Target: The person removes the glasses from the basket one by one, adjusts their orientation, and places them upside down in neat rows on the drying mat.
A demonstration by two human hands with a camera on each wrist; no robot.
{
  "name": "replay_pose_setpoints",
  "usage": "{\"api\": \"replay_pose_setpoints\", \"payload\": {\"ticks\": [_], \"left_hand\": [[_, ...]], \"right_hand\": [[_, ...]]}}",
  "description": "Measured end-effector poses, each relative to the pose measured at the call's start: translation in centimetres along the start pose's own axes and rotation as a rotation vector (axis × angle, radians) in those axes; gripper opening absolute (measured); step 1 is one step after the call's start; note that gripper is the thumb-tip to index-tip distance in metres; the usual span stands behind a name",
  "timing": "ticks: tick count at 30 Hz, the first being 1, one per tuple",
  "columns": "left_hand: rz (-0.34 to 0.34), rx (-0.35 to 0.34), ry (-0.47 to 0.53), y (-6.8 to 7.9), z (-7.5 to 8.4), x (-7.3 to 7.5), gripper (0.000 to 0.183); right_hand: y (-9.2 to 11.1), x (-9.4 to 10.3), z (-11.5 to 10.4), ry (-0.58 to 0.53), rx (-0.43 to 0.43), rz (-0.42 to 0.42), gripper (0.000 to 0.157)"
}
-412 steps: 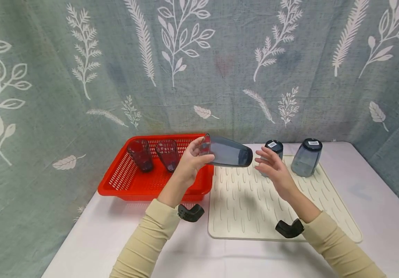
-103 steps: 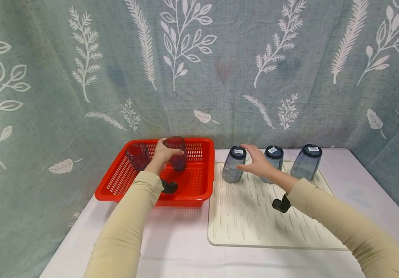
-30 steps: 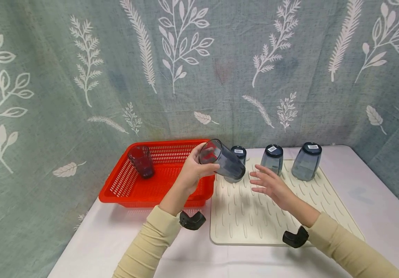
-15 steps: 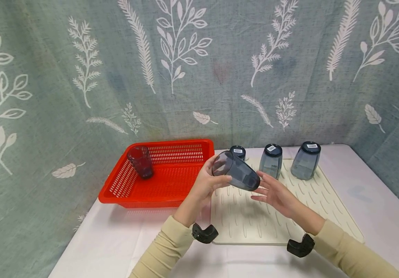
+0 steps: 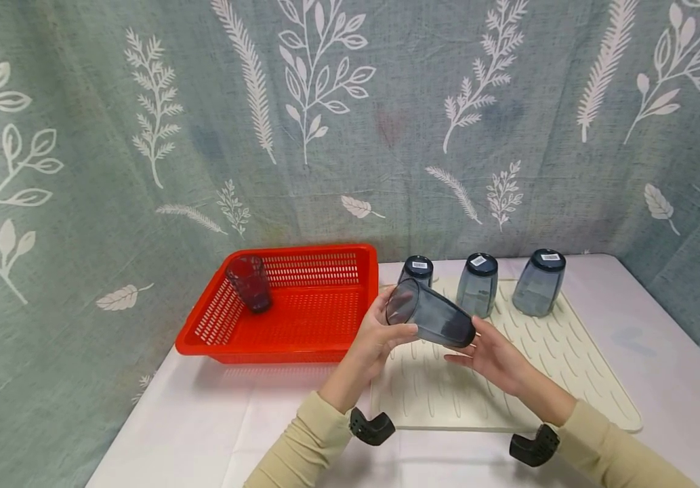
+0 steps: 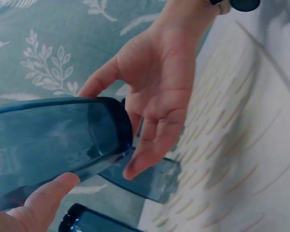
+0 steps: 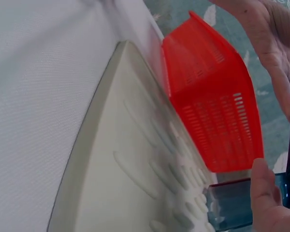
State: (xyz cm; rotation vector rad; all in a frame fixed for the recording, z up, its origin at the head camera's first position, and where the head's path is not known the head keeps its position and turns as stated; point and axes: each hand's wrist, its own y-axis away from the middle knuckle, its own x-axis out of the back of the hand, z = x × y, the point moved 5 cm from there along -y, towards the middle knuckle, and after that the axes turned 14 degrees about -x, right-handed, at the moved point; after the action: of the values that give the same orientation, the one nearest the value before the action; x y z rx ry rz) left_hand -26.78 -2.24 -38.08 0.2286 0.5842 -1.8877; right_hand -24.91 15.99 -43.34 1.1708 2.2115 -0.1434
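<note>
A smoky blue drinking glass (image 5: 438,315) is held in the air above the cream drying mat (image 5: 423,407), tilted with its mouth to the left and its dark base to the right. My left hand (image 5: 380,335) grips it near the rim, thumb along the near side. At the base, my right hand (image 5: 502,359) has its fingers on either side of the glass; the left wrist view shows a gap between its palm (image 6: 159,79) and the base. Behind, three glasses stand upside down on the mat: one left (image 5: 418,268), one middle (image 5: 478,288), one right (image 5: 539,285).
A red plastic basket (image 5: 289,356) sits left of the mat, with one glass (image 5: 251,285) leaning in its back left corner. A white cloth (image 5: 252,420) covers the table. Behind hangs a patterned grey-green curtain (image 5: 325,190).
Over the last second the held glass moves right and down from near the basket, and my right hand closes in on its base. Earlier, this glass was in the basket.
</note>
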Motion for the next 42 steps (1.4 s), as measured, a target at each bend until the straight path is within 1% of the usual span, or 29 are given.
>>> {"api": "replay_pose_setpoints", "payload": {"ticks": [5, 12, 14, 17, 19, 21, 23, 28, 30, 34, 40, 42], "left_hand": [[-0.007, 0.014, 0.032, 0.4, -0.9, -0.2, 0.07], [-0.004, 0.037, 0.048, 0.8, -2.0, -0.3, 0.073], [-0.005, 0.048, 0.054, 0.9, -2.2, -0.2, 0.075], [-0.003, 0.063, 0.066, 1.1, -2.6, -0.2, 0.076], [-0.004, 0.066, 0.072, 1.1, -3.0, -0.1, 0.075], [-0.002, 0.065, 0.076, 1.1, -3.3, -0.1, 0.072], [-0.007, 0.065, 0.081, 1.2, -3.5, -0.1, 0.07], [0.001, 0.075, 0.101, 1.4, -4.1, 0.0, 0.072], [-0.005, 0.074, 0.098, 1.4, -4.3, -0.1, 0.072], [-0.029, 0.072, 0.091, 1.5, -4.6, -0.2, 0.074], [-0.053, 0.105, 0.069, 1.8, -5.0, -0.3, 0.074], [-0.053, 0.116, 0.051, 1.9, -5.1, -0.3, 0.073]], "right_hand": [[0.6, 0.3, 0.2, -0.041, 0.011, -0.018, 0.038], [1.1, 0.6, 0.5, -0.111, 0.012, -0.025, 0.036], [1.1, 0.7, 0.6, -0.127, -0.001, -0.004, 0.037], [1.3, 0.8, 0.9, -0.156, -0.027, 0.061, 0.034], [1.4, 0.9, 1.0, -0.169, -0.039, 0.102, 0.031], [1.4, 1.0, 1.2, -0.179, -0.042, 0.12, 0.028], [1.4, 1.1, 1.4, -0.174, -0.041, 0.107, 0.028], [1.7, 1.2, 1.7, -0.145, -0.039, 0.018, 0.034], [1.8, 1.2, 1.7, -0.139, -0.044, 0.01, 0.033], [2.2, 1.2, 1.8, -0.122, -0.058, 0.044, 0.027], [2.8, 1.3, 2.0, -0.111, -0.082, 0.071, 0.022], [3.1, 1.5, 2.1, -0.109, -0.091, 0.095, 0.019]]}}
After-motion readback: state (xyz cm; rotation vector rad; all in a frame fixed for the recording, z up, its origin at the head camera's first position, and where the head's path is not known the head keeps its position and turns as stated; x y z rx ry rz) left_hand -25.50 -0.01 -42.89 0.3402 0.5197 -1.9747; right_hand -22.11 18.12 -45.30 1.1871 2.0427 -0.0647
